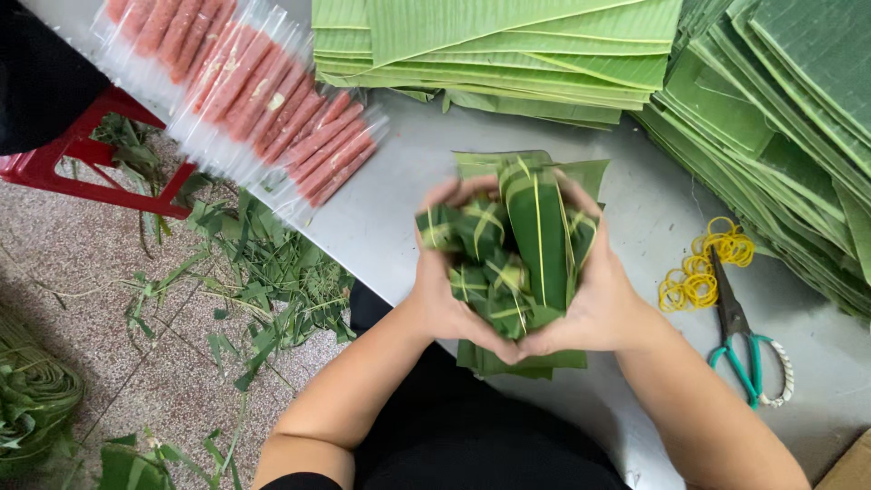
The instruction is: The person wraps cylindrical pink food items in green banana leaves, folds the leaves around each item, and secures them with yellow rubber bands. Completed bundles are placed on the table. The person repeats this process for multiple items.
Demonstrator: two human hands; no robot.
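Both my hands cup a cluster of small banana-leaf-wrapped parcels [494, 263], each tied with pale strips, held over a few cut leaf pieces [508, 361] on the metal table [408, 191]. My left hand [442, 299] grips the cluster's left side, fingers curled over the top. My right hand [599, 295] presses its right side, where a long folded leaf strip [537, 231] wraps over the bundle.
Stacks of cut banana leaves [508, 54] lie at the back and right [780, 136]. Plastic-wrapped pink sausages [263, 91] lie at the table's left edge. Yellow rubber bands [703, 268] and teal-handled scissors [739, 336] sit to the right. Leaf scraps [263, 272] litter the floor near a red stool [91, 172].
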